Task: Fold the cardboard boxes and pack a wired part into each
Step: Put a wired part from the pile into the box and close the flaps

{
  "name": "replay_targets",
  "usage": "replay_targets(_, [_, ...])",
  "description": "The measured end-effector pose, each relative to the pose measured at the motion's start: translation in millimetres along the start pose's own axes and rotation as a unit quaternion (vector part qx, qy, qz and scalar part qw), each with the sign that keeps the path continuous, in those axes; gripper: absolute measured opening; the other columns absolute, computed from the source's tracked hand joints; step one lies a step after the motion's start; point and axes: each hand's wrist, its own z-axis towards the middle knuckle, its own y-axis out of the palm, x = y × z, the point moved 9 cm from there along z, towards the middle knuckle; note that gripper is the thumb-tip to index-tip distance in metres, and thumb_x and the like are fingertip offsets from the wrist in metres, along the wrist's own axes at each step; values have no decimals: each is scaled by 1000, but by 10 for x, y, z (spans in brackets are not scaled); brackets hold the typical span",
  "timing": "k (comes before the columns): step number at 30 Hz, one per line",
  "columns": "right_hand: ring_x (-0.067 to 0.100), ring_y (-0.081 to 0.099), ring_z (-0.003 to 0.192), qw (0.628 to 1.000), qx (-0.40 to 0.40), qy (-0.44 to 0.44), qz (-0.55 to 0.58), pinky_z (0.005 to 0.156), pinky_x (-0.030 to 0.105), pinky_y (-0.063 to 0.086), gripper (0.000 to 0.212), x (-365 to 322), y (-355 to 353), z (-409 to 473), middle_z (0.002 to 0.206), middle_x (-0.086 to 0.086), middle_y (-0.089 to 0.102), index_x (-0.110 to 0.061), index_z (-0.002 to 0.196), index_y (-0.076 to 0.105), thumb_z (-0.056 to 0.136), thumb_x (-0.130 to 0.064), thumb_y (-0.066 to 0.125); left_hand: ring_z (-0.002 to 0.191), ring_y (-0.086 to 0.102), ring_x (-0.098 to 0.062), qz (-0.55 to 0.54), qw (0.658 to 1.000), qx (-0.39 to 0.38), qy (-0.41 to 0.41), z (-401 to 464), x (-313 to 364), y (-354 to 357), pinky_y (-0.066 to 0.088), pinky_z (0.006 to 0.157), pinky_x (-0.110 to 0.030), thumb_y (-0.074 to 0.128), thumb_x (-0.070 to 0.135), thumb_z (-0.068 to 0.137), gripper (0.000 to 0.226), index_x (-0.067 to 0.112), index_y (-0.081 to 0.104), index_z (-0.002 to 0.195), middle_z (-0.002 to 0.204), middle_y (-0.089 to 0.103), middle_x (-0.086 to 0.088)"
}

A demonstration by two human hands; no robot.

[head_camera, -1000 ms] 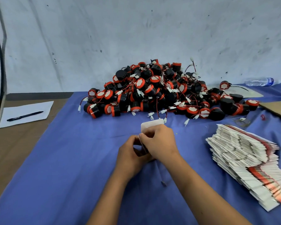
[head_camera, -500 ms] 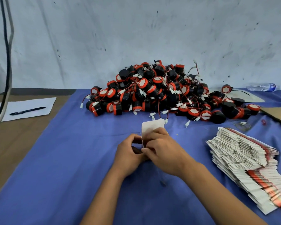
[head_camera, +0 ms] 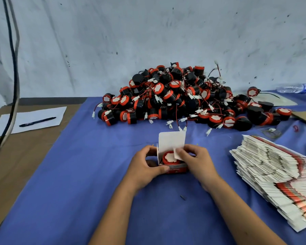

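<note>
The blue-covered surface (head_camera: pixel 78 174) fills most of the frame, with its bare brown part running along the left edge and the scuffed white wall (head_camera: pixel 148 41) closing off the top. The widest free stretch of blue lies in the lower left and along the bottom, on either side of the two forearms that enter from the bottom edge. Just below the centre of the frame stands the small cardboard box (head_camera: pixel 173 156), its lid flap upright and a red-and-white wired part (head_camera: pixel 170 157) sitting inside it. The left hand (head_camera: pixel 147 167) curls round the box's left wall, thumb laid across its red front near the bottom and fingers behind the left side. The right hand (head_camera: pixel 196 160) comes in from the right, its fingers bent and pinching a small white side flap over the part. Above the box, past a narrow strip of blue, the pile of wired parts (head_camera: pixel 184 99) spreads across the upper middle, loose white connectors trailing toward the box's lid. At the right edge a slanting stack of flat boxes (head_camera: pixel 276 174) takes up the middle and lower right, near the right forearm but apart from it. In the left middle a sheet of paper (head_camera: pixel 30 119) carries a black pen (head_camera: pixel 37 119), and dark cables (head_camera: pixel 12 59) hang down the left edge. A plastic bottle (head_camera: pixel 295 88) lies at the upper right, by the wall.
</note>
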Motion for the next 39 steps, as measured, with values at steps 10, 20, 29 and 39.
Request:
replay_targets(10, [25, 45, 60, 987, -68, -143, -33, 57, 35, 44, 24, -156, 131, -96, 75, -12, 63, -27, 101, 70, 100, -6, 60, 62, 62, 3, -84, 996, 36, -4, 86, -58, 89, 44, 50, -11, 72, 1, 92, 35, 36, 78, 93, 89, 76, 13])
replay_targets(20, [17, 62, 92, 977, -125, -146, -96, 79, 27, 51, 27, -176, 207, -164, 114, -4, 62, -27, 102, 69, 81, -34, 85, 96, 76, -25, -264, 963, -1, -47, 90, -190, 35, 62, 77, -31, 46, -13, 93, 39, 8, 79, 92, 121, 74, -17])
replay_targets(29, [20, 64, 93, 964, -81, -218, -127, 79, 37, 54, 28, -300, 203, -210, 105, -1, 62, -15, 96, 70, 77, -20, 90, 78, 57, -45, -22, 996, -8, 91, 34, 29, 3, 54, 87, -58, 83, 0, 82, 25, 16, 77, 100, 124, 72, 8])
replay_targets(39, [6, 66, 100, 944, -24, -278, -174, 86, 24, 54, 26, -345, 112, -226, 112, -7, 71, -20, 115, 75, 91, -30, 76, 95, 67, -35, 28, 995, -14, 91, 16, 33, -18, 60, 89, -45, 87, 0, 76, 58, 32, 68, 121, 107, 72, 6])
